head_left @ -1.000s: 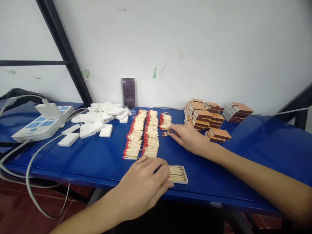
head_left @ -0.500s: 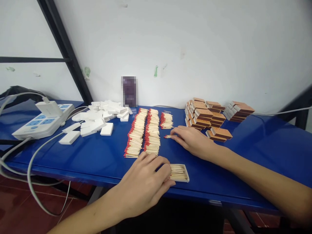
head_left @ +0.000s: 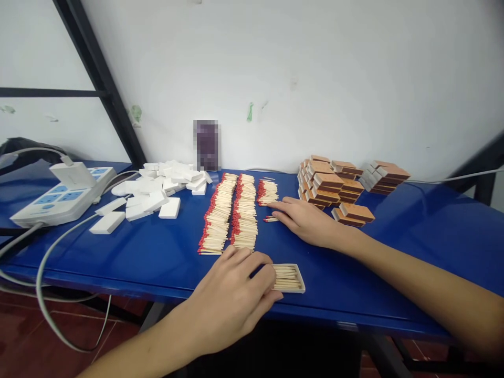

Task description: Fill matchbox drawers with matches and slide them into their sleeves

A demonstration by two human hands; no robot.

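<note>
My left hand (head_left: 240, 294) grips the left end of a white matchbox tray (head_left: 301, 278) near the table's front edge. Pale matchsticks (head_left: 286, 277) lie in the tray; the hand covers its other end. Farther back, my right hand (head_left: 305, 220) rests low over the table, index finger and thumb apart. Its index fingertip meets the lower edge of a short row of red-tipped matches (head_left: 268, 192). Beside the thumb lie a few loose matches (head_left: 270, 219). Two long rows of matches, a left row (head_left: 217, 218) and a right row (head_left: 244, 215), run toward my left hand.
White blank trays or boxes (head_left: 169, 208) are heaped at back left, beside a power strip (head_left: 63, 197) with white cables (head_left: 41, 283). Brown-sided matchboxes (head_left: 328, 181) stand stacked at back right, with another stack (head_left: 388, 176) farther right. A pixelated dark object (head_left: 207, 146) leans on the wall.
My right hand has shifted slightly up and left, from the loose matches to the short row, its index finger and thumb parting. My left hand keeps holding the tray. The view has moved slightly.
</note>
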